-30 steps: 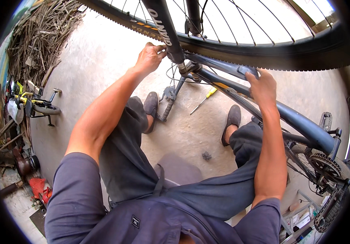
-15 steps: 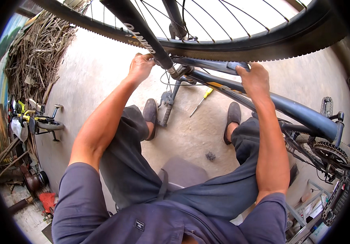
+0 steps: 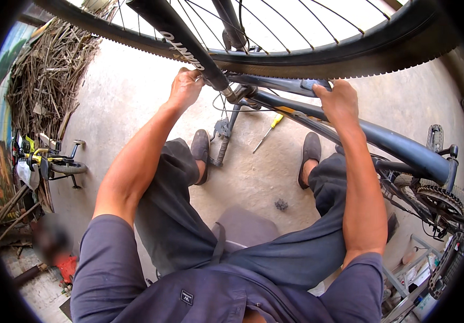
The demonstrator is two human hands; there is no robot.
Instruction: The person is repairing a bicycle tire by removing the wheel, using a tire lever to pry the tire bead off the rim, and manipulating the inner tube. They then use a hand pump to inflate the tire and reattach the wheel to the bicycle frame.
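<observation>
1. Pale concrete floor (image 3: 253, 177) spreads beneath the scene, with a heap of dry brown sticks (image 3: 46, 75) at the far left and a small yellow-and-black bicycle (image 3: 54, 161) nearer on that side.
2. One larger bicycle with a dark-blue metal frame (image 3: 399, 145) stands upside down, running from the far middle toward the right; its spoked wheel with a black knobbed tyre (image 3: 296, 67) crosses the far edge.
3. Left hand (image 3: 186, 87): beside the black fork leg (image 3: 186, 43), just below the tyre, fingers bent narrow; I cannot tell what they hold.
4. Right hand (image 3: 341, 102): closed around the right end of a long blue-grey bar (image 3: 280, 83), thumb on top; whether the bar belongs to the bicycle is unclear.
5. Between the shoes lie a yellow-handled screwdriver (image 3: 268, 132), pointing near-left, and, nearer, a small dark clump (image 3: 281, 204).
6. Left of the screwdriver, a black handlebar grip (image 3: 222, 151) is near the left shoe (image 3: 200, 148).
</observation>
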